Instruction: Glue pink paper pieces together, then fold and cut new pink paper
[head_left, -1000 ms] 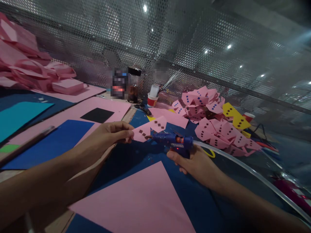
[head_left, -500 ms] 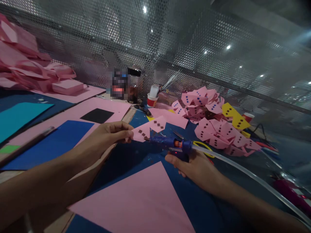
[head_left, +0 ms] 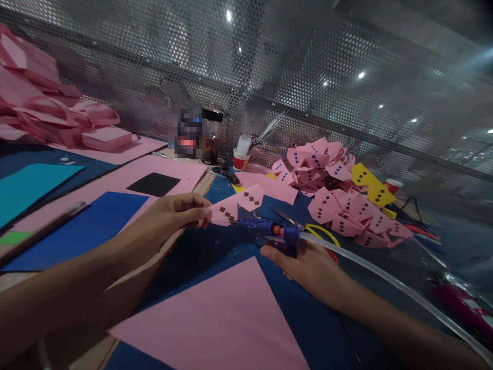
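Pink paper forms the strip (head_left: 233,202) at the nozzle end of the glue gun (head_left: 265,228), and each of its two slanted parts bears a short row of dark squares. Left of the glue gun, the left hand (head_left: 188,210) pinches the strip's left end between thumb and fingers. The right hand (head_left: 308,263) is wrapped round the glue gun's handle; whether a finger presses the trigger is hidden. The nozzle points at the strip's lower edge, but I cannot tell if it touches, and no bead of glue can be made out.

This strip looks part-way along: its squares are on, while the gluing seems to be in hand and not finished. Right of the glue gun and beyond it lies a pile (head_left: 348,215) of pink pieces with similar dark squares, and behind that a heap (head_left: 319,152) with blue ones. Both look done as far as the squares go; their joints are too small to judge. A yellow piece (head_left: 373,184) with dark squares lies beside them. Nearer than the glue gun, a plain sheet (head_left: 227,313) bears no squares and seems unused. Far left of the glue gun, a mound (head_left: 46,103) of pink paper shows none either; how finished it is, I cannot tell.
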